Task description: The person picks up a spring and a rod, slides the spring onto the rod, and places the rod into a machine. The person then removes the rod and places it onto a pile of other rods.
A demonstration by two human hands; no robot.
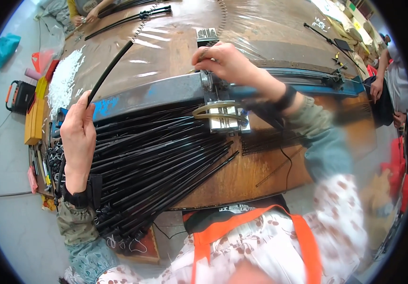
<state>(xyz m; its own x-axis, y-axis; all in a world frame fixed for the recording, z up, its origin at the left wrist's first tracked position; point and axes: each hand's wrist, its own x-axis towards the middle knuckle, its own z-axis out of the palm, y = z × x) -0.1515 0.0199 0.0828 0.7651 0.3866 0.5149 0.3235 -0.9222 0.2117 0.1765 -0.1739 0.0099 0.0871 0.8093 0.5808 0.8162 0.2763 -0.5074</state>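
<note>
Orange apron [309, 246]; left hand [78, 130] gripping black rod [109, 72], right hand [230, 62] pinching coil spring [222, 19]; blue beam marks [105, 107] illegible.

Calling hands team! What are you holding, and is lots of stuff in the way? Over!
Left hand: gripping black tube. Right hand: pinching coil spring. Black rods crowd the wooden bench near the left hand. Over.

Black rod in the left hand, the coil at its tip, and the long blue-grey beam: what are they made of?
Black rod: plastic or coated metal, unclear which; smooth, satin-dark surface.
Coil: probably metal wire, judging by its thin, springy turns.
Beam: likely steel; scuffed grey surface with bright blue paint patches.
</note>
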